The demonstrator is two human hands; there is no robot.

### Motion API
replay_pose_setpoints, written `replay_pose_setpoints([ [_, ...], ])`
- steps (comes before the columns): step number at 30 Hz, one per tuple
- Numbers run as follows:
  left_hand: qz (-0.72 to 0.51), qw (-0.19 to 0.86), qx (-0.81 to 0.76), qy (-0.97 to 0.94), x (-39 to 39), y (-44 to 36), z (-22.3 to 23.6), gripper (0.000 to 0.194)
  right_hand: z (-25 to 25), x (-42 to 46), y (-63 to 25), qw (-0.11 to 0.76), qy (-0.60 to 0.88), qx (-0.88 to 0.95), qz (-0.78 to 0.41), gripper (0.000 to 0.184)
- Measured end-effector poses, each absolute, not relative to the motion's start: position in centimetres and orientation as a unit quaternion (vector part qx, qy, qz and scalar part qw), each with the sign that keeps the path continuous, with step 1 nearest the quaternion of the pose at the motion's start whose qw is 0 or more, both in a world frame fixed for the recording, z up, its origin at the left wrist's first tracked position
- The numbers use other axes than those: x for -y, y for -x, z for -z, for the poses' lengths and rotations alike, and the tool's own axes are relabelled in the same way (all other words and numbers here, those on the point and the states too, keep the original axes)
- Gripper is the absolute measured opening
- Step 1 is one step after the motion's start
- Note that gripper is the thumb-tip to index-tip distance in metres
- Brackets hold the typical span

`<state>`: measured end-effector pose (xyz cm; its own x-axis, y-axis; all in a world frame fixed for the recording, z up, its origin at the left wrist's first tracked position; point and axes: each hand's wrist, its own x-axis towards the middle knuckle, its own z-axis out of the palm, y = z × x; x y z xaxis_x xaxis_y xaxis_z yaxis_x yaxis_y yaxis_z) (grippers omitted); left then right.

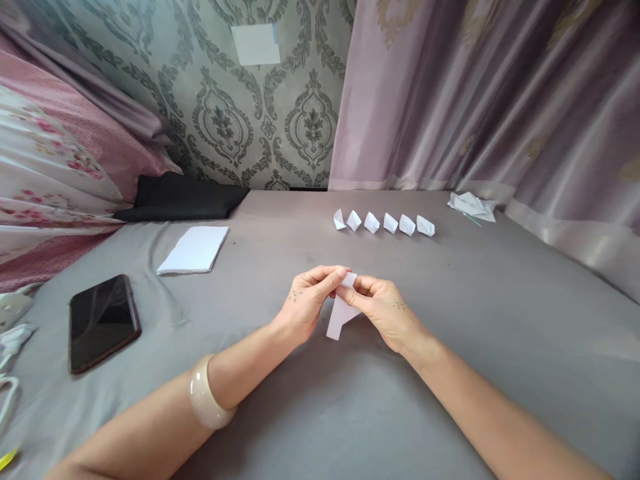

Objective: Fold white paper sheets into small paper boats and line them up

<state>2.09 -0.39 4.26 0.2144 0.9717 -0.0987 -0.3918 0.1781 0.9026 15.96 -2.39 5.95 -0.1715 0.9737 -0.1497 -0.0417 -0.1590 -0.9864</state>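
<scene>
Left hand [309,298] and right hand [384,305] pinching a folded white paper piece [341,316]; beyond, six small white faceted paper shapes [391,223] in a row.

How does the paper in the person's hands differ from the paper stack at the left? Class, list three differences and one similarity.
The held paper is between the left hand and right hand; the paper stack lies on the grey cloth. The held paper is folded and angular; the paper stack is flat and four-sided. The held paper looks narrower; the paper stack looks broader. Both are pale.
</scene>
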Motion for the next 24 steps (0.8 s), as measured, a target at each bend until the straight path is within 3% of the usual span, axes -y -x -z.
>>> replay_pose_setpoints([
  [13,-0.485,0.692,-0.383,-0.372,0.28,-1.85,-3.77,0.014,-5.35,2.15,-16.24,0.478,0.536,0.498,-0.486,0.035],
  [24,-0.483,0.685,-0.397,-0.375,0.08,-1.77,-3.78,0.01,-5.3,2.06,-16.2,0.496,0.521,0.49,-0.494,0.025],
])
